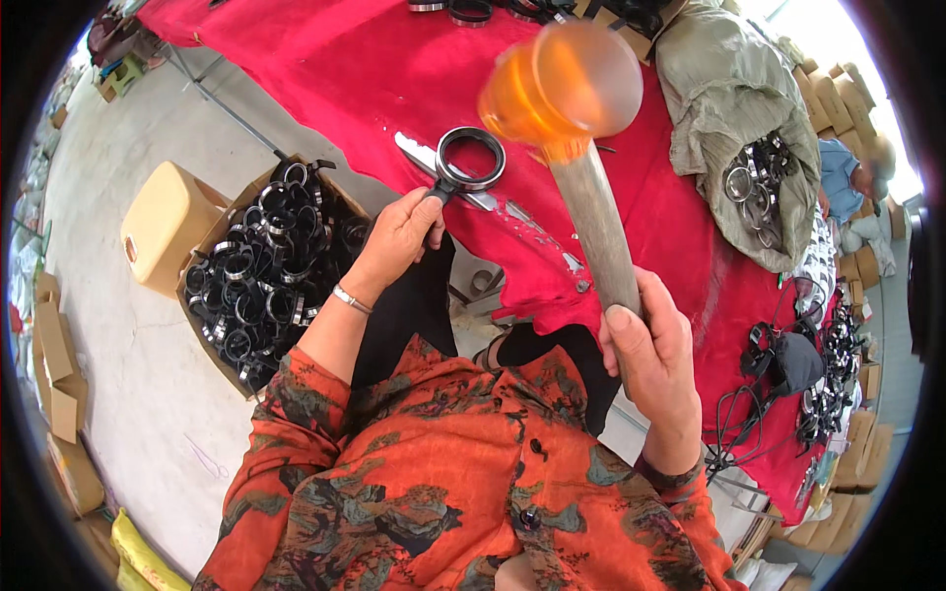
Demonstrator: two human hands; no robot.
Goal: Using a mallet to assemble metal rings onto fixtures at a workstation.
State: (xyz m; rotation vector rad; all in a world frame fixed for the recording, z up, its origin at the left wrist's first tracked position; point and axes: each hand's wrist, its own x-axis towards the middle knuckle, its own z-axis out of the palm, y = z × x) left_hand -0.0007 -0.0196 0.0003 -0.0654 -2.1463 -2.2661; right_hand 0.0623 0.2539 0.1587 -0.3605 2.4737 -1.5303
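My left hand (399,239) is closed around the short black handle of a magnifying glass (471,183). Its round black frame has a silver rim and lies over the front edge of the red cloth. I cannot tell whether a lens sits in it. My right hand (654,357) grips the wooden shaft of a mallet (597,231), low down. The mallet's translucent orange head is raised above the cloth, up and to the right of the ring, not touching it; the head is partly blurred.
A red cloth (325,74) with torn patches covers the table. A carton of similar ringed parts (258,271) stands left, beside a beige plastic stool (168,229). An open sack (729,108) with more parts lies far right, and a dark tangle of cables (739,419) near right.
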